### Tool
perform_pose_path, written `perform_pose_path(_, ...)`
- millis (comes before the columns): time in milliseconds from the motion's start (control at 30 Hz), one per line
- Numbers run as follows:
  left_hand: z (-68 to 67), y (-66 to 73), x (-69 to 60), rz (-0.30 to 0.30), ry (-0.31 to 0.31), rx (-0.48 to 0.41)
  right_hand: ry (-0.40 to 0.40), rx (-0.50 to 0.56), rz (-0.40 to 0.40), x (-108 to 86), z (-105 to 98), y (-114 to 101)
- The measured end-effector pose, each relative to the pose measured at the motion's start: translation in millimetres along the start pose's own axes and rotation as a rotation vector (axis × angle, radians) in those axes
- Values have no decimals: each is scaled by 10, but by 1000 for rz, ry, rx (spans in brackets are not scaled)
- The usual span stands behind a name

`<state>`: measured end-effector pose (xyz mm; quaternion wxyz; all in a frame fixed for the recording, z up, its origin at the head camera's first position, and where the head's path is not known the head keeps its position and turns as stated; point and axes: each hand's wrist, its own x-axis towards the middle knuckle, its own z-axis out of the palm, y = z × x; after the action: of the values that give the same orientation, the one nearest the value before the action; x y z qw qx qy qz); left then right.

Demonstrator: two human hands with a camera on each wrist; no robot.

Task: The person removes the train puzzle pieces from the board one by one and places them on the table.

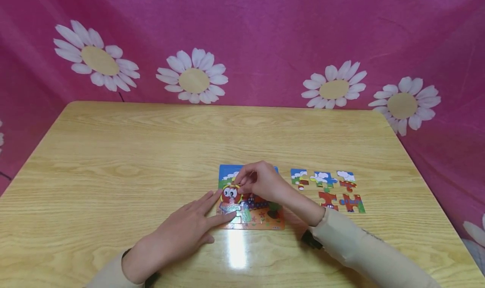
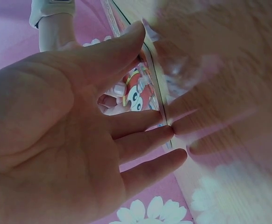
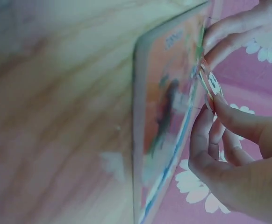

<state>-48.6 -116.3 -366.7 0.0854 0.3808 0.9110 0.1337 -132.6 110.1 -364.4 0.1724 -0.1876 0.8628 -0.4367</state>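
My right hand [image 1: 265, 183] pinches a jigsaw puzzle piece [image 1: 229, 193] with a red, big-eyed cartoon face between thumb and fingertips. In the right wrist view the face piece [image 3: 214, 84] stands tilted against the puzzle board [image 3: 157, 60]. Below it in the head view, the board [image 1: 278, 225] has a blue top and an orange bottom. Pieces fill its lower left corner, where glare hides some detail. My left hand [image 1: 185, 222] lies at the board's left side with fingers extended; the index fingertip touches the lower pieces. Palm and straight fingers of the left hand [image 2: 80, 121] show in the left wrist view.
To the right of the board, several loose puzzle pieces lie in two rows, among them a cloud piece [image 1: 345, 177] and a red and green piece [image 1: 352, 203]. The wooden table [image 1: 132, 153] ends at a pink flowered cloth [image 1: 261, 48] behind.
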Motion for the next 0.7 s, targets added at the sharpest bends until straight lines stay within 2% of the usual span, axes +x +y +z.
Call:
perform_pose_path(300, -11, 7, 6, -12, -23, -9, 26, 18, 15, -80, -149, 18)
perform_pose_path(700, -27, 27, 19, -51, -50, -36, 50, 18, 60, -302, -447, 251)
